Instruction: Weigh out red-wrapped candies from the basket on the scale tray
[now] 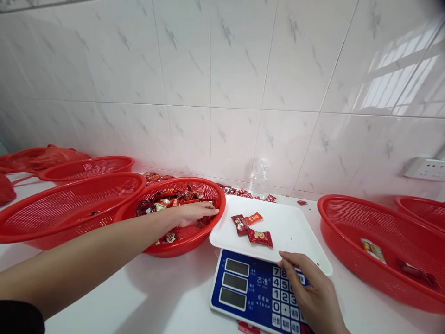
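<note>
My left hand (194, 213) reaches into a red mesh basket (212, 195) full of red-wrapped candies (167, 197); its fingers lie flat on the candies near the right rim. My right hand (309, 283) rests on the keypad of a blue electronic scale (250, 287), fingers curled loosely over the number keys, nothing held. The scale's white tray (295, 227) carries three red candy packets (252, 227).
Two more red baskets (69, 204) stand at the left, with red plastic bags (34, 157) behind. A large red basket (378, 246) at the right holds a few packets. A clear bottle (260, 178) and loose candies lie by the tiled wall. A wall socket (426, 169) is at the right.
</note>
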Available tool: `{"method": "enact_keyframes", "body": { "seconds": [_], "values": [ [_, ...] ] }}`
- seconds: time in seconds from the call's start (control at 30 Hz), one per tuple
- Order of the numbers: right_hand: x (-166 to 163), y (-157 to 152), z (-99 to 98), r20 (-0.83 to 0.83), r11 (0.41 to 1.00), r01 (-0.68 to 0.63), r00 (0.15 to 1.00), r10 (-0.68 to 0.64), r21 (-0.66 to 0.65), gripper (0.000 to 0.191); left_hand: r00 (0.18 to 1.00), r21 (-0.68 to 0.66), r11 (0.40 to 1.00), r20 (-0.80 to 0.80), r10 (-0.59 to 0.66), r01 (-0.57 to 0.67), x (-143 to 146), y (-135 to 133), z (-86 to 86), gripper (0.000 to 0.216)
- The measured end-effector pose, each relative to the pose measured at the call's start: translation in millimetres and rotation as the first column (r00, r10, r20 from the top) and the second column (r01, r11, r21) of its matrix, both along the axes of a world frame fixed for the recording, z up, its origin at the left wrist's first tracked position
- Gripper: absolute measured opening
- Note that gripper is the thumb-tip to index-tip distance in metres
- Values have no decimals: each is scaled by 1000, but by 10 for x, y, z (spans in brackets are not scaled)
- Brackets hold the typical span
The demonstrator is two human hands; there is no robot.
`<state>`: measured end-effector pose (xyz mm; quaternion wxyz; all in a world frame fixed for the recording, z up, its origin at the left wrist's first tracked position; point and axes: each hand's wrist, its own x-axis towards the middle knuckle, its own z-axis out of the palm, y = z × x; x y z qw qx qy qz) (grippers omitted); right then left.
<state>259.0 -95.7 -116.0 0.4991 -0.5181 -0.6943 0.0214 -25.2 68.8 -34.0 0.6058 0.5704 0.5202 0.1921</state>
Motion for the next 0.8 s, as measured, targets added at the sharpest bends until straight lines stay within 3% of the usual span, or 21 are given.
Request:
{"method": "enact_keyframes", "body": {
  "seconds": [0.23, 0.33, 0.43, 0.57, 0.63, 0.8],
  "values": [
    [-6, -1, -10, -12, 1000, -2, 1000, 2, 8, 16, 1000, 281, 960, 27, 13, -20, 153, 61, 243, 24],
    [1, -3, -10, 2, 1000, -2, 1000, 2, 3, 16, 994, 311, 946, 37, -106, 90, 272, -17, 407, 27],
    [3, -4, 0, 5, 1000, 0, 1000, 0, 0, 17, 978, 363, 908, -100, -185, 209, 317, -81, 499, 32],
    [-3, -10, 27, -1, 1000, -1, 1000, 1, 23, 17, 911, 498, 816, -404, -82, 294, 153, -11, 464, 24],
    [-9, -15, 42, -6, 999, -2, 1000, 2, 36, 17, 819, 455, 794, -566, -92, 403, -11, 46, 387, 20],
    [-23, -20, 47, -32, 1000, -12, 999, 12, 5, 18, 533, 92, 813, -796, -287, 575, -390, 57, 102, 29]
  ]
}}
